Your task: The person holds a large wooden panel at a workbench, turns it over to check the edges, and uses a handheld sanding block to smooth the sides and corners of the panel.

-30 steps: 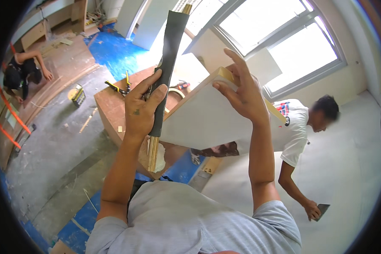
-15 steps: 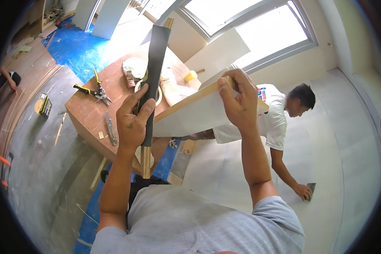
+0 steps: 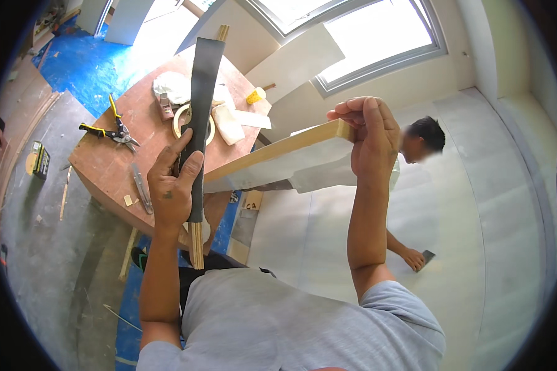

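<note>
My left hand [image 3: 173,185] is closed around a plywood strip [image 3: 196,244] with dark sandpaper [image 3: 205,93] along most of its length. Thumb and fingertips press the paper against the wood. The strip stands upright beside the board's near end. That long grey-white board [image 3: 278,162], with a bare yellowish wood edge on top, slants from behind the strip up to the right. At its far right end, my right hand [image 3: 377,133] rests its palm side against the end face, fingers loosely bent above the corner and not wrapped round it.
A wooden cabinet [image 3: 99,167] carries snips [image 3: 119,131], a utility knife [image 3: 143,188], a tape roll [image 3: 181,120] and a yellow cup [image 3: 255,95]. Behind the board, a co-worker's hand [image 3: 413,258] holds a scraper [image 3: 426,260] against a pale surface. Blue sheeting [image 3: 80,68] covers some floor.
My right hand has loosened its grip on the board's end and shifted to the end face. The view has turned, moving everything left. The co-worker's body is now mostly behind the board and my arm.
</note>
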Motion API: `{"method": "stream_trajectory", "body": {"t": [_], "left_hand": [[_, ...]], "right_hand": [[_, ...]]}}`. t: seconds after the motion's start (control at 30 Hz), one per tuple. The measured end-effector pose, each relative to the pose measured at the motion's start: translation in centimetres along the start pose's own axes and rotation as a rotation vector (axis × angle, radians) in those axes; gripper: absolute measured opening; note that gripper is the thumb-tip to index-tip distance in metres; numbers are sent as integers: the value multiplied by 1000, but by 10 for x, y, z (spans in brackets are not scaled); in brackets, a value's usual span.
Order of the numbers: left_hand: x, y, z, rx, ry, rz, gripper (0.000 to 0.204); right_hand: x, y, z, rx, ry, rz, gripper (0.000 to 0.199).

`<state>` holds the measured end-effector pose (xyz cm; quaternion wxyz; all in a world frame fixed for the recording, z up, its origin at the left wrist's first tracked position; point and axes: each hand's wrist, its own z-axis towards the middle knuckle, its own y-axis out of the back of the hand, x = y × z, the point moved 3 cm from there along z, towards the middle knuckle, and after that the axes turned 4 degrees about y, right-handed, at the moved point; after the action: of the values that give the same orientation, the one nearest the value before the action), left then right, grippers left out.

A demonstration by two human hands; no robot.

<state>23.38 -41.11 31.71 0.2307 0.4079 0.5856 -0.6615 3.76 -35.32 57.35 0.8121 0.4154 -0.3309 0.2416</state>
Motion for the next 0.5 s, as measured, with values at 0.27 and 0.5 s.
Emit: {"method": "stream_trajectory", "body": {"t": [0.27, 0.5], "left_hand": [[2, 4, 12, -13, -28, -5, 41], [-1, 0, 17, -10, -46, 43, 42]], "right_hand": [[0, -3, 14, 557, 549, -365, 24], [-15, 2, 25, 491, 680, -201, 23]]}}
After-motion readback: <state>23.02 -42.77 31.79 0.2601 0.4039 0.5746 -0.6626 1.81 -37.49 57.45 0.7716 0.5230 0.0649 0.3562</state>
